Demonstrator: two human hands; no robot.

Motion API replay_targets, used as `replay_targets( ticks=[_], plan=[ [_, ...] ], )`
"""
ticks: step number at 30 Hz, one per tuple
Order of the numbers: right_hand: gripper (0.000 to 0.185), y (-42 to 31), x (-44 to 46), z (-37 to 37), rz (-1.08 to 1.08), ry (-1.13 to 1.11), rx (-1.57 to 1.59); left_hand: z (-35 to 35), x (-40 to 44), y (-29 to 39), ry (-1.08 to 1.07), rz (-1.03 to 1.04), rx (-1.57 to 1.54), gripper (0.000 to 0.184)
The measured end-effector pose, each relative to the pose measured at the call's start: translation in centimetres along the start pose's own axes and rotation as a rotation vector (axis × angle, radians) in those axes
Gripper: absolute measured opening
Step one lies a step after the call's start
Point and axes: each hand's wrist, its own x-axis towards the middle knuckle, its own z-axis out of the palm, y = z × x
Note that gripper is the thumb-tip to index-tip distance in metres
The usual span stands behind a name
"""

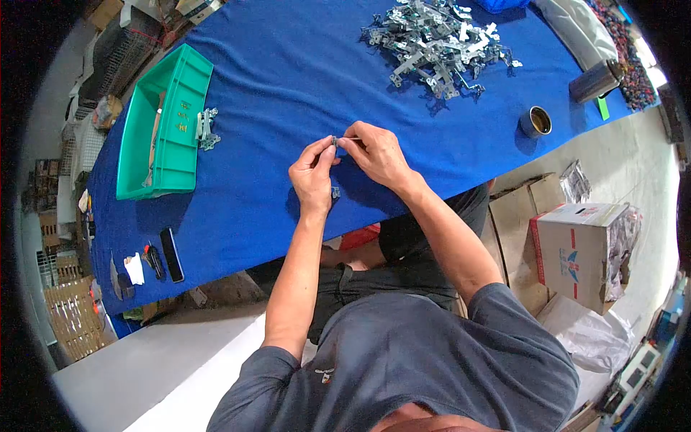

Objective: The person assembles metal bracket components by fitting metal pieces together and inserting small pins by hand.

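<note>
Over the blue cloth (266, 93), my left hand (314, 175) is closed in a pinch on a small metal part (335, 142). My right hand (379, 153) meets it from the right, its fingers pinched at the same part, with a thin light rod showing between them. The exact shape of the part is too small to tell. Just below the hands, another small metal piece (336, 192) lies on the cloth beside my left wrist.
A pile of metal brackets (439, 50) lies at the back right, near a cup (535, 122) and a metal flask (596, 81). At the left are a green bin (186, 162), a few brackets (207, 129), a phone (172, 255) and a tool (153, 261). A cardboard box (576, 248) stands right of the table.
</note>
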Motion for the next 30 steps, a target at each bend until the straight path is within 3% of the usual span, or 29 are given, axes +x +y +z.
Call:
replay_targets(
  ticks=[7,10,30],
  plan=[
    [0.017,-0.10,0.01,-0.30,-0.012,0.030,0.019,-0.18,0.13,-0.17,0.005,-0.010,0.015,0.018],
    [0.018,0.29,0.08,0.18,0.106,0.064,0.067,0.03,0.14,0.01,0.019,-0.009,0.003,0.017],
    [0.019,0.08,0.03,-0.02,0.095,-0.002,0.027,0.01,0.24,0.00,0.000,-0.018,-0.021,0.020]
  ],
)
